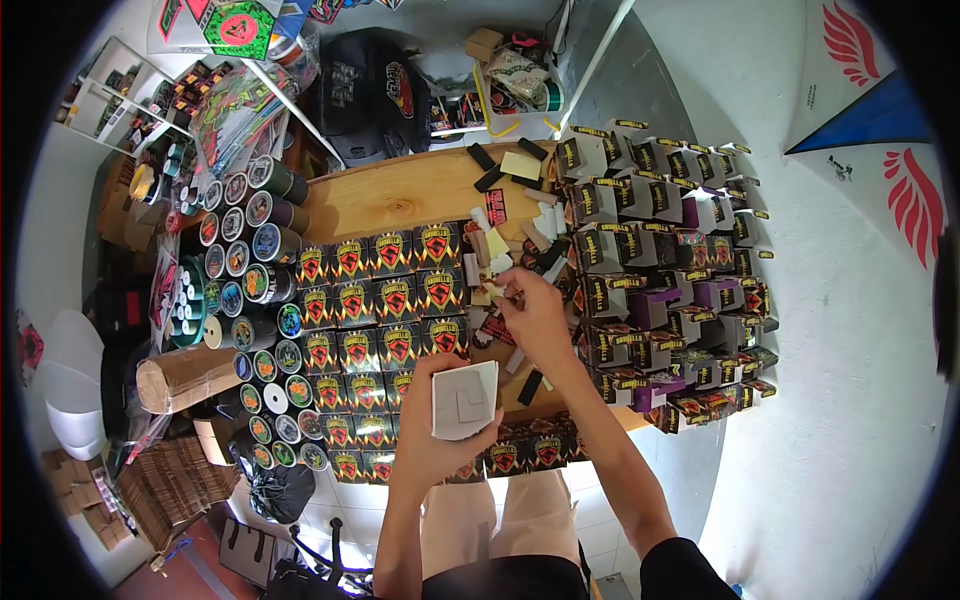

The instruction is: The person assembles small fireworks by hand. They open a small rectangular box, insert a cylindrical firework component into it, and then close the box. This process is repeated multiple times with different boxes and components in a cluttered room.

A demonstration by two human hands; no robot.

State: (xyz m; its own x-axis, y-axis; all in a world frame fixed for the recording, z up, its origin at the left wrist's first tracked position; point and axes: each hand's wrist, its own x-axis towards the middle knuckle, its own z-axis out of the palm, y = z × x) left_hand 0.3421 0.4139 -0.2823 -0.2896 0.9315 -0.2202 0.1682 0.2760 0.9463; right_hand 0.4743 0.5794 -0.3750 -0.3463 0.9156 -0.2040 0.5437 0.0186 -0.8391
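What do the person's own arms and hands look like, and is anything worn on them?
The left hand and right hand are bare, with no gloves or watch visible. Both forearms are uncovered where they show; a plain black sleeve covers the right arm above.

White box (466, 398), grey face upward, slightly tilted, in left hand (418, 420), small pale pieces (484, 297) beside right hand (534, 310)

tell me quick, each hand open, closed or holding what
Left hand: closed around a box.
Right hand: fingers bent in at the loose pieces; whether it grips one can't be told.
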